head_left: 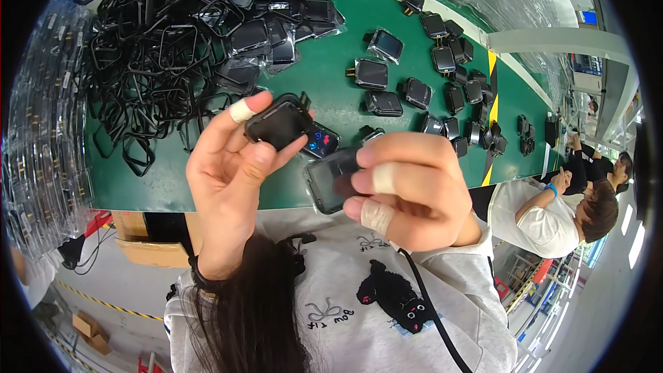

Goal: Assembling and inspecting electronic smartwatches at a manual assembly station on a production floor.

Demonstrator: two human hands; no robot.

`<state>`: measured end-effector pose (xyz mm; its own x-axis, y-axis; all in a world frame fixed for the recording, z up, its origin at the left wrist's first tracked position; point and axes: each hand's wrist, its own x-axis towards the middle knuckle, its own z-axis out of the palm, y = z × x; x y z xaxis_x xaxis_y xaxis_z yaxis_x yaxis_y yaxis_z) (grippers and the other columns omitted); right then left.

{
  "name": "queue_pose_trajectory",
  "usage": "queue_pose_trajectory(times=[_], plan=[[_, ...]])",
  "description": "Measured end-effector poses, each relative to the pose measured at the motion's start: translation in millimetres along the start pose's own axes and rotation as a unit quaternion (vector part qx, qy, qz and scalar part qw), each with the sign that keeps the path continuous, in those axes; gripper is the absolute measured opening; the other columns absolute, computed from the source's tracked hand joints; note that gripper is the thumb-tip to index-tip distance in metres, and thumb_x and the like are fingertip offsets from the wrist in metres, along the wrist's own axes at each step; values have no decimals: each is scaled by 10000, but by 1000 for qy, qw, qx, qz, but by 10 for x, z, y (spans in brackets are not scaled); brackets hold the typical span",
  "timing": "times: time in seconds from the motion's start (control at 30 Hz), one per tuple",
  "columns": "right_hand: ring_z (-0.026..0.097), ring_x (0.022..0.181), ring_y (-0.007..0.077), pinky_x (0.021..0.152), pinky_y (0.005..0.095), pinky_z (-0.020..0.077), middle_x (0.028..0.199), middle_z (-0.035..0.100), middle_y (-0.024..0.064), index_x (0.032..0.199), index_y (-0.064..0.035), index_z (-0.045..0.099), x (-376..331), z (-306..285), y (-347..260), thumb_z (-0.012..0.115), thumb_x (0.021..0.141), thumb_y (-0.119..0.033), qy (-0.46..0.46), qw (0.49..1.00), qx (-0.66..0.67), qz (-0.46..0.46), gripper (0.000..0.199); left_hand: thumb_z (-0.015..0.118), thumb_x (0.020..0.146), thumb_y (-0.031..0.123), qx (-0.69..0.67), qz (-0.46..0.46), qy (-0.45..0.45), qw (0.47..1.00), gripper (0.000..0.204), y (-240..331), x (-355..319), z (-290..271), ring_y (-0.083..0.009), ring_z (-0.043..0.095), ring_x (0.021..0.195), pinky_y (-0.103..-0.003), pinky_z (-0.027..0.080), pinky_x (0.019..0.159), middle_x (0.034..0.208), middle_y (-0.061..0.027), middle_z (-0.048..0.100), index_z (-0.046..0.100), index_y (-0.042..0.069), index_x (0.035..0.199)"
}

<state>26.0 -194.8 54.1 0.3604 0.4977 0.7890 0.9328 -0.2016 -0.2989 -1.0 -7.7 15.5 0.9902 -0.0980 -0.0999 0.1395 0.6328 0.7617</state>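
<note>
A person in a pale grey sweatshirt held up two parts above a green counter strewn with small electronics. The left hand, one finger wrapped in beige tape, had its grip pinching a black, rounded-square smartwatch case between thumb and fingers, raised clear of the heap behind. Just to its right, the right hand, with two taped fingers, pinched a see-through, dark-rimmed square cover by its right side, its grip pressed firmly on the part. The case and the cover were near each other but apart. Between them, partly hidden, a device with a colourful lit screen showed. Black frames lay tangled at the counter's far left, beside film-wrapped screens; black watch-like units were scattered on the right, some near yellow-and-black tape. Clear plastic trays stood stacked at the left, and a co-worker in white sat farther down on the right.
</note>
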Motion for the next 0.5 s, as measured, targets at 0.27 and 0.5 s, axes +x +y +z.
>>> queue_pose_trajectory(times=[0.27,0.5], plan=[[609,722,181,610,282,498,877,586,79,832,0,676,154,-148,80,774,645,5,-72,936,109,327,211,470,782,-226,54,-47,-72,995,526,-43,-77,160,-254,551,1130,-357,478,951,1276,-174,492,402,-80,1282],[598,796,180,672,278,503,1076,449,138,908,14,632,23,-52,47,722,666,84,-89,927,116,345,268,539,764,-217,63,-51,-41,996,521,-47,-89,294,-201,597,1025,-278,518,859,1184,-135,531,436,-72,1254]])
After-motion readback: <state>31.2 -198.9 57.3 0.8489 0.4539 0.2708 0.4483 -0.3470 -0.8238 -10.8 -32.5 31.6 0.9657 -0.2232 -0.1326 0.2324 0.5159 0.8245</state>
